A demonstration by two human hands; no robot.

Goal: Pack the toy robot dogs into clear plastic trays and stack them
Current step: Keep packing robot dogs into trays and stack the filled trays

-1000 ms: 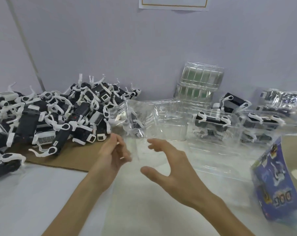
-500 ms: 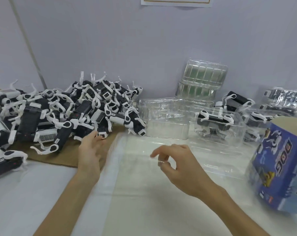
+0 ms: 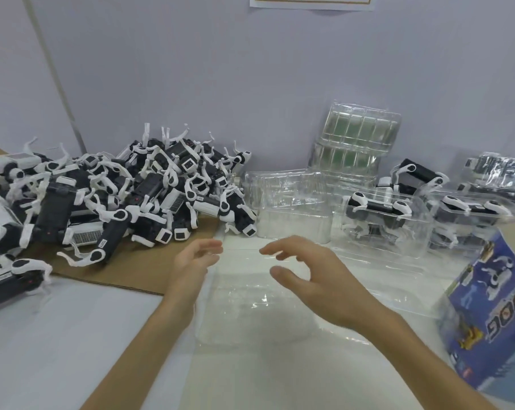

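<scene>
A big heap of black-and-white toy robot dogs (image 3: 111, 199) lies on brown cardboard (image 3: 126, 267) at the left. A clear plastic tray (image 3: 250, 303) lies flat on the white table in front of me. My left hand (image 3: 191, 261) hovers at the tray's far left corner, fingers loosely extended and holding nothing. Over the tray's right side hangs my right hand (image 3: 309, 276), fingers spread and slightly curled, empty. Trays holding packed dogs (image 3: 377, 220) stand at the right.
An empty clear tray (image 3: 288, 208) stands behind my hands. Clear packs with green inserts (image 3: 356, 143) lean on the wall. More packed trays (image 3: 469, 214) sit at the far right. A blue printed box (image 3: 492, 318) stands at the right edge.
The clear tray held up a second ago now lies flat on the table. My left hand went toward the dog heap and came back to the tray; both hands are empty.
</scene>
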